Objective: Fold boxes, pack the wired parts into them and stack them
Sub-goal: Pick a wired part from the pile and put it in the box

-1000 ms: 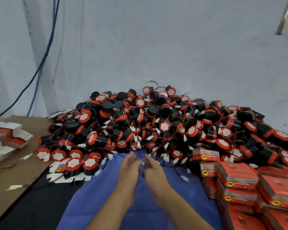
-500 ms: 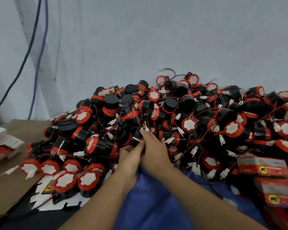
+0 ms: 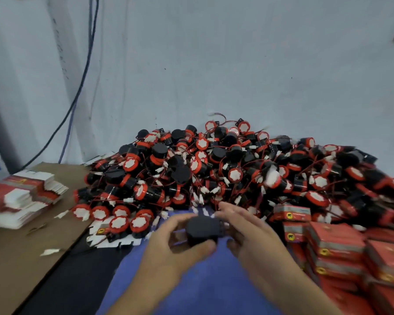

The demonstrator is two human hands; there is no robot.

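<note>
When your hands came back out of the pile (image 3: 214,169), they brought one black wired part (image 3: 203,230) with them. Half a second earlier both were dug into the heap, fingers among the red-capped units. You had the part lifted clear, just in front of the pile and above the blue cloth (image 3: 203,283). Your left hand (image 3: 175,244) curled round its near left side, thumb underneath. Your right hand (image 3: 248,233) closed on its right side (motion blur softened the fingertips, so the exact pinch was hard to read). Its wire could not be made out. So the pick looked done and packing looked next. You would need a box for that: the flat box blanks (image 3: 25,196) lay well off to your left, while the closed red boxes (image 3: 334,244) sat stacked at your right.
</note>
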